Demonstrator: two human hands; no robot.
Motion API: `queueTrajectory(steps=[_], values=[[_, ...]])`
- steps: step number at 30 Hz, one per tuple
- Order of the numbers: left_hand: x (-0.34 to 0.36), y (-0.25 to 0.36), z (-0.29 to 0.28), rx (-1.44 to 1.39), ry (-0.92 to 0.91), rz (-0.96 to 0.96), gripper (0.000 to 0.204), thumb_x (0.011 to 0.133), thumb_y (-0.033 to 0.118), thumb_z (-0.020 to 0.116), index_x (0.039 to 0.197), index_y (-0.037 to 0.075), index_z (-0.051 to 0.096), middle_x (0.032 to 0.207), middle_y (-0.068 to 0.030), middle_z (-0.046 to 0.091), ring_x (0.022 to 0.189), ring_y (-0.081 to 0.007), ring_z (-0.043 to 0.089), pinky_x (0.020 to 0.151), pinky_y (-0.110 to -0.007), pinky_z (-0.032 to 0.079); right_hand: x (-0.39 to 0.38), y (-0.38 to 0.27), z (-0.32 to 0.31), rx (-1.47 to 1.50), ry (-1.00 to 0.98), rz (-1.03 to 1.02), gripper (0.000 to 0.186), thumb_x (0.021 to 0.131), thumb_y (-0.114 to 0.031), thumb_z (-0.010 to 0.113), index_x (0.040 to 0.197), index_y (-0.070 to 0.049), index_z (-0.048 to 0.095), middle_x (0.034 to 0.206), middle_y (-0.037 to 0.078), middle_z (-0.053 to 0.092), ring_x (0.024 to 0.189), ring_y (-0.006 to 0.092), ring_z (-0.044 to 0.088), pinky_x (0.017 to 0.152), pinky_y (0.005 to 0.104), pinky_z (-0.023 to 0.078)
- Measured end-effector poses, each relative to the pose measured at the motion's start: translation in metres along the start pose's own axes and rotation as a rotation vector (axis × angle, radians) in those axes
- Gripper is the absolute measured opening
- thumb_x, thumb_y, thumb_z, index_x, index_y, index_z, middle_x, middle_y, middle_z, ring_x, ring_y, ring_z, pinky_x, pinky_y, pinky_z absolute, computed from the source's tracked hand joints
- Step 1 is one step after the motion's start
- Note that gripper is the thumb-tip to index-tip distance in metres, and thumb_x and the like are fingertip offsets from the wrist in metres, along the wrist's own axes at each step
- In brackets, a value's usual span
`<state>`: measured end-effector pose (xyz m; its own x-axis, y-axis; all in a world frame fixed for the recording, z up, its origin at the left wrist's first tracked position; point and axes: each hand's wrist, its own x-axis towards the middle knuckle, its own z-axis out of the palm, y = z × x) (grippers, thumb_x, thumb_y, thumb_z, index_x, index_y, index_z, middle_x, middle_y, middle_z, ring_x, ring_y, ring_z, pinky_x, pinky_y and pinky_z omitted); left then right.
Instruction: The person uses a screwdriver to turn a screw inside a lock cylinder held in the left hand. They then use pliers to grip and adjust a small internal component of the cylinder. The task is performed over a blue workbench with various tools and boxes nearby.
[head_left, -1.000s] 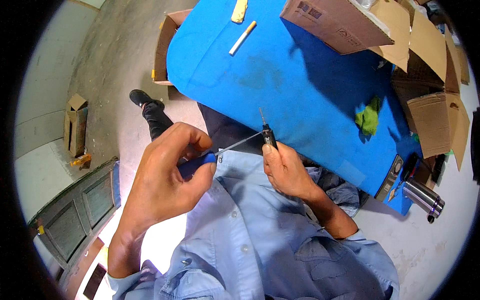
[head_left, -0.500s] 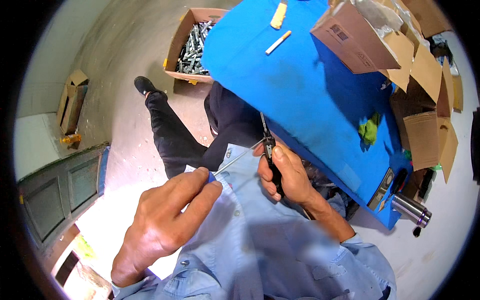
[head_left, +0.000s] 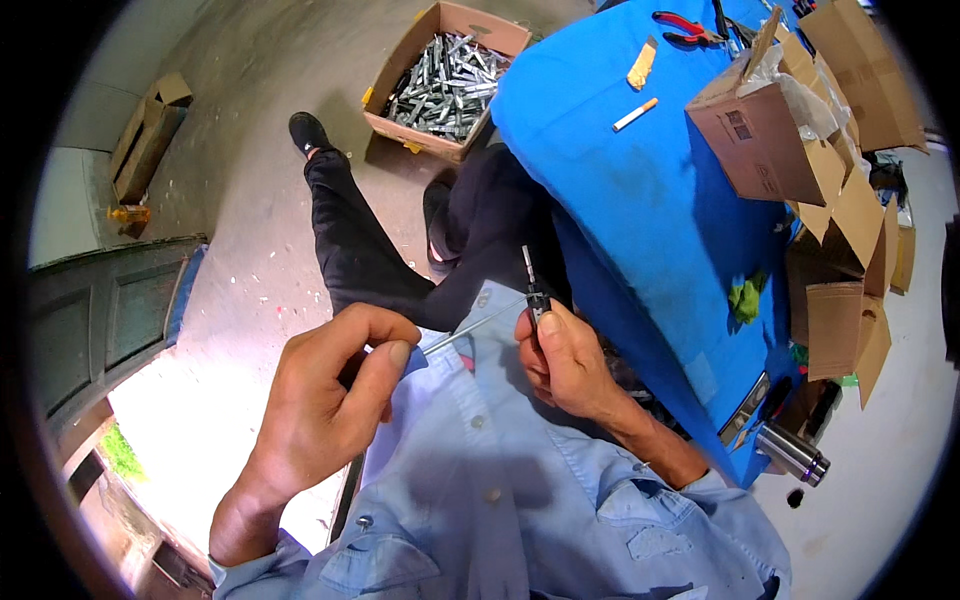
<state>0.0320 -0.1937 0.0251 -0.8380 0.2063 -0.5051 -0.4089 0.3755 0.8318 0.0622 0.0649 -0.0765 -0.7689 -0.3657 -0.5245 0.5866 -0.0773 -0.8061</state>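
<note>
A blue cloth-covered tabletop (head_left: 590, 170) stands right; off its left edge, the right hand (head_left: 570, 365) is clamped on a slim black metal-tipped tool (head_left: 540, 303); to the left, the left hand (head_left: 335, 400) pinches a blue-handled tool with a thin metal shaft (head_left: 413, 362), reaching the black one; a brown cardboard box (head_left: 505, 40) sits far on the floor (head_left: 260, 220).

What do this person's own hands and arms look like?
The left hand and right hand are ordinary human ones, without gloves. Creased, light-blue cloth sleeves end partway along the forearms, leaving the rest uncovered. No cables show on them.
</note>
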Motion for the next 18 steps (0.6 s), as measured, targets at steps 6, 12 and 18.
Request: queueTrajectory(steps=[6,12,18], values=[[-0.002,-0.015,-0.002,0.171,0.076,0.319,0.026,0.07,-0.003,0.066,0.096,-0.003,0.061,0.104,-0.0144,0.059,0.082,-0.0181,0.065,0.069,-0.028,0.055,0.001,-0.008,0.007,0.15,0.015,0.154,0.039,0.112,-0.04,0.033,0.103,-0.006,0.05,0.066,-0.002,0.04,0.049,0.0065,0.033,0.043,0.0247,0.03],[-0.005,-0.015,-0.007,0.291,0.069,0.551,0.023,0.072,-0.01,0.068,0.093,-0.003,0.063,0.096,-0.0169,0.063,0.081,-0.0254,0.066,0.067,-0.031,0.054,0.002,-0.008,0.01,0.168,0.032,0.17,0.037,0.112,-0.039,0.034,0.104,-0.007,0.051,0.066,-0.003,0.041,0.048,0.0054,0.032,0.042,0.0241,0.027],[-0.015,-0.014,0.003,0.346,0.143,0.581,0.024,0.077,-0.014,0.07,0.098,-0.003,0.067,0.092,-0.0177,0.067,0.081,-0.0318,0.07,0.065,-0.038,0.055,0.001,-0.009,0.011,0.132,0.034,0.159,0.037,0.112,-0.038,0.033,0.103,-0.007,0.051,0.066,-0.003,0.041,0.048,0.0055,0.032,0.042,0.0241,0.028]])
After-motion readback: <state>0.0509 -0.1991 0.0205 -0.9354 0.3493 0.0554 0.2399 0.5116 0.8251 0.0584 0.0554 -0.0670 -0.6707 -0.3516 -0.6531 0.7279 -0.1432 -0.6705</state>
